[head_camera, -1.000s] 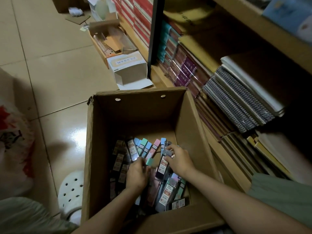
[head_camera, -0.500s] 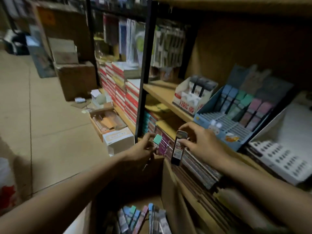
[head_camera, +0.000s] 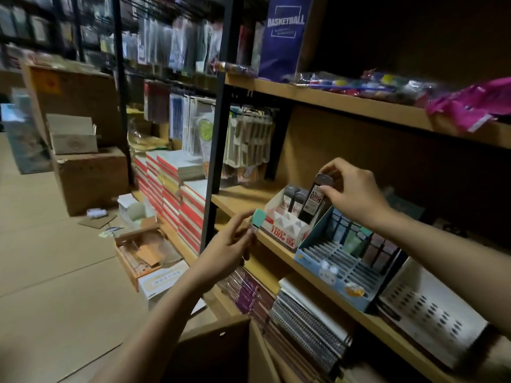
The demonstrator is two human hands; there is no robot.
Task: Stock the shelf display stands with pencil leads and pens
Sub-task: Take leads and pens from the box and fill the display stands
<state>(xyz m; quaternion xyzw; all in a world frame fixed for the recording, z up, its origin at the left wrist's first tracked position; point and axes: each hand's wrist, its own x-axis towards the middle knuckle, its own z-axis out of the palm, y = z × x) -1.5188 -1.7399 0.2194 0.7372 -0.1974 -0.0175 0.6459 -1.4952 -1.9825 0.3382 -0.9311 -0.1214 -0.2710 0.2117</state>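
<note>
Right hand (head_camera: pixel 352 193), right of centre frame: thumb and fingers pinched narrow on the cap end of a dark lead case (head_camera: pixel 313 199), red-and-white label facing out. Case tilted, lower end dipped into the right rear slot of the white-and-red display stand (head_camera: pixel 286 230); seating depth not readable. Two more dark cases (head_camera: pixel 293 200) upright in the same stand, just left of the held one. Front slots of that stand show white dividers only.

Left hand (head_camera: pixel 229 250), lower centre: fingers curled round a mint-capped lead case (head_camera: pixel 256 221), cap poking up above the fingertips, body mostly hidden in the grip. Held just beside the stand's left front corner, apart from it, in front of the shelf edge (head_camera: pixel 276 248).

Blue display stand (head_camera: pixel 331 268) just right of the white one, touching or nearly so; rear rows hold a few pastel and dark cases (head_camera: pixel 367 244), front ribs bare. White perforated stand (head_camera: pixel 431 319) at lower right on the same shelf.

Below the shelf: spiral notebooks (head_camera: pixel 309 324) stacked on edge. Bottom centre: rim of a cardboard box (head_camera: pixel 218 330). Left of frame: floor (head_camera: pixel 55 272) with cartons and a small open box, blurred.
</note>
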